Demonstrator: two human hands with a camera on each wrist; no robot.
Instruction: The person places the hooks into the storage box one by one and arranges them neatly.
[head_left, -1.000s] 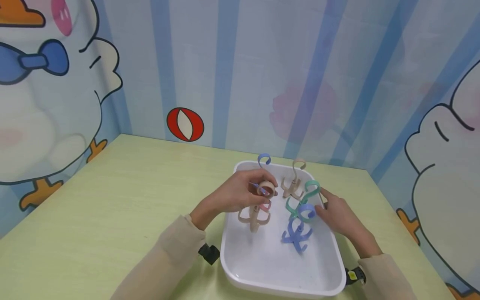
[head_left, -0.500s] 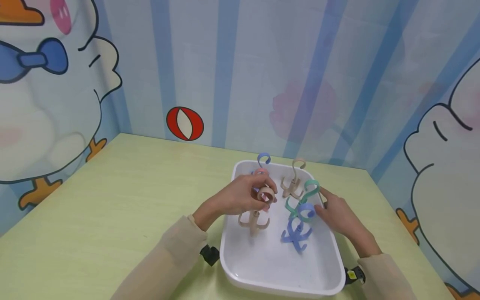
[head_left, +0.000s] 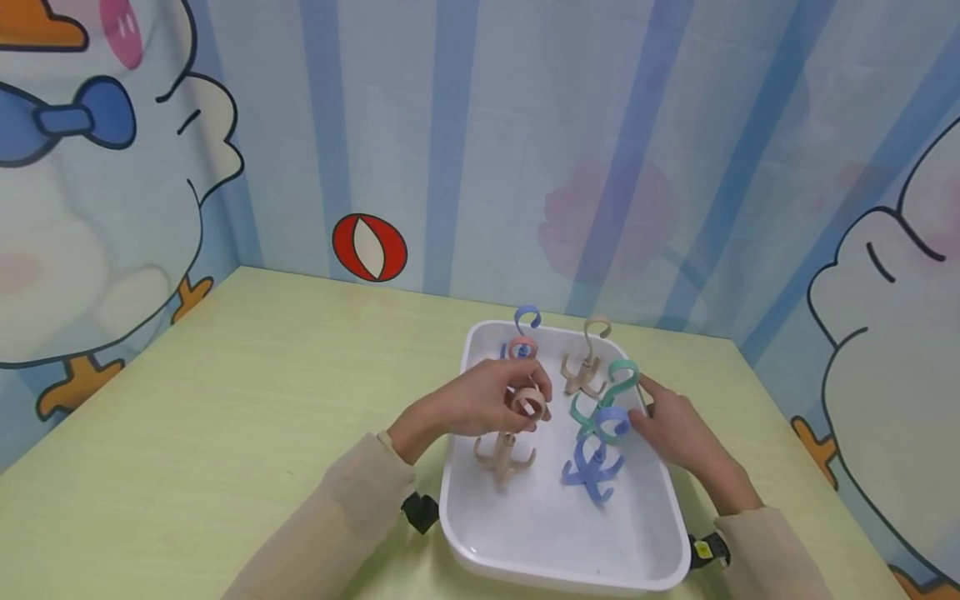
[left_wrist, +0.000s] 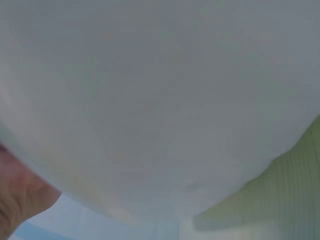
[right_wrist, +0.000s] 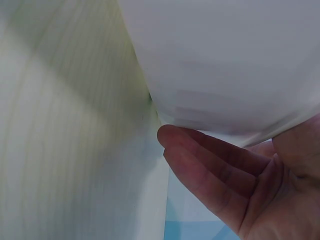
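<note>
My left hand (head_left: 480,398) is over the left side of a white plastic tub (head_left: 555,533). It pinches the curled top of a beige multi-prong hook hanger (head_left: 505,460), whose prongs hang below the fingers. The right hand (head_left: 678,427) grips the tub's right rim, thumb over the edge; the right wrist view shows its fingers (right_wrist: 215,172) along the outside wall. Near that thumb stand a blue hook hanger (head_left: 592,473) and a green one (head_left: 621,383). Most of the left wrist view is tub wall, with part of the left hand (left_wrist: 22,192) at the lower left.
Toward the tub's back are another beige hook hanger (head_left: 583,373), a blue hook (head_left: 528,317) and a pink hook (head_left: 522,343), the last two partly covered by my left hand. A pale green tabletop (head_left: 300,375) meets a striped cartoon backdrop (head_left: 510,167).
My left hand has shifted slightly toward me with the beige hook hanger. The pink hook's curl behind it has come into sight. The right hand and tub stay in place.
</note>
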